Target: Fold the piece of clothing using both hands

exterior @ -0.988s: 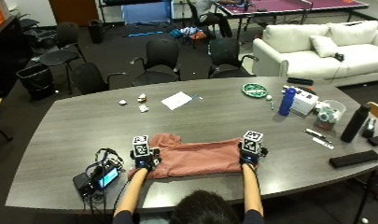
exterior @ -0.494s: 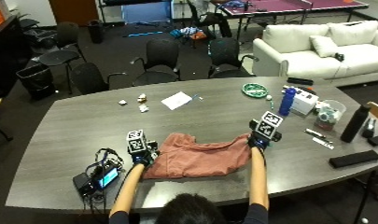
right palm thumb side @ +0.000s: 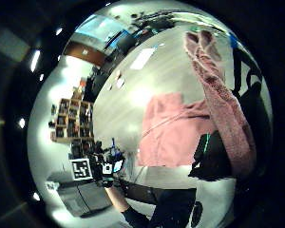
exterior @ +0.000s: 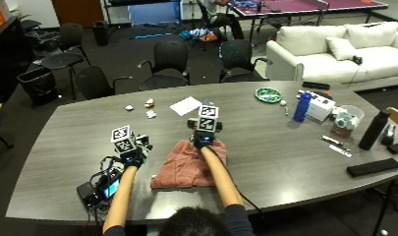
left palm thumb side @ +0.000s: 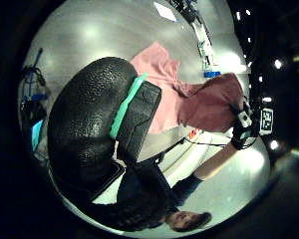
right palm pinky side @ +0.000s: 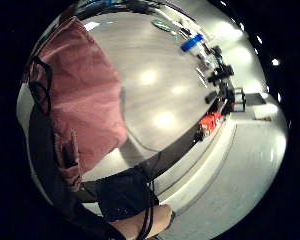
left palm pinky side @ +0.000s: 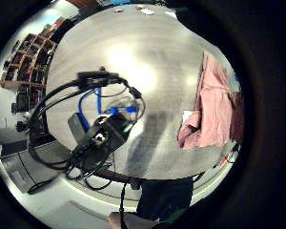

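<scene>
We find the pink garment [exterior: 186, 168] lying on the grey conference table [exterior: 270, 147] directly ahead of the person, now bunched into a narrow, roughly doubled shape. Against the picture from 1 second ago, when it lay spread wide between both hands, the change is plain: the right hand [exterior: 204, 139] has carried its side of the cloth up and across toward 11 o'clock, and that edge now sits over the middle of the garment. In our judgement the 1st fold is under way but not yet laid flat.

The right hand grasps the cloth: its thumb side palm view shows a strip of pink fabric [right palm thumb side: 223, 114] hanging close past the palm, with the rest [right palm thumb side: 173, 128] lying on the table below. The left hand [exterior: 132, 158] sits at the garment's 9 o'clock edge, just beside the fabric. We cannot tell whether its fingers are curled on the cloth or resting free; its own palm views show the garment [left palm pinky side: 209, 109] only off to one side.

A tangle of black cables and a small device [exterior: 99, 186] lies at 8 o'clock from the garment, near the left forearm. It could snag a wide sweep of that arm.

As to writing, we read none. The blue bottle [exterior: 303, 106] and white box [exterior: 323, 105] at 2 o'clock carry no legible label.
</scene>
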Demonstrator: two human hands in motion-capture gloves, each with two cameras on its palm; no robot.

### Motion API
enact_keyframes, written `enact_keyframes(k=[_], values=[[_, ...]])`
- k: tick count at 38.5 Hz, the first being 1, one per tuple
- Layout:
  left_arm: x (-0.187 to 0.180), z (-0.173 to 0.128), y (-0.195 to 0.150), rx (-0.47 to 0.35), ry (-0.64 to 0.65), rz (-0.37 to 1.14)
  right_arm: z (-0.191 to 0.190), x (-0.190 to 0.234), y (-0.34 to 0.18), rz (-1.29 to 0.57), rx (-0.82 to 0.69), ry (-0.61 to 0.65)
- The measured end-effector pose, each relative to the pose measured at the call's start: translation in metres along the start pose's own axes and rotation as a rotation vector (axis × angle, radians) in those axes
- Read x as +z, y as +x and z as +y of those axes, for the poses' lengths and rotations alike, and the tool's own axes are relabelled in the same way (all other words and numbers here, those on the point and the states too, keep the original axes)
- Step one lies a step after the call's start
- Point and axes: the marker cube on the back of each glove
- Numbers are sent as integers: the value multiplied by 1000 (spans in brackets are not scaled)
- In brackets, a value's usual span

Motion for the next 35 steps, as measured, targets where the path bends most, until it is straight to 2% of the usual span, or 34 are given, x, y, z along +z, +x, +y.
enact_keyframes(k=[3, 8, 12, 15, 23, 28, 35], values=[[-12, 5, -7, -14, 28, 4, 13, 32, -48, 10, -82, -69], [-31, 17, -23, -40, 90, 16, 69, 95, -131, 56, -247, -330], [-32, 18, -40, -62, 102, 15, 84, 122, -163, -11, -326, -405], [-33, 19, -49, -77, 102, 12, 85, 118, -171, -91, -355, -376], [-45, 23, -56, -127, 94, 24, 66, 66, -160, -221, -357, -103], [-56, 23, -47, -134, 116, -16, 46, 67, -141, -210, -330, -144], [-63, 21, -32, -110, 113, -46, 56, 46, -105, -96, -201, -150]])
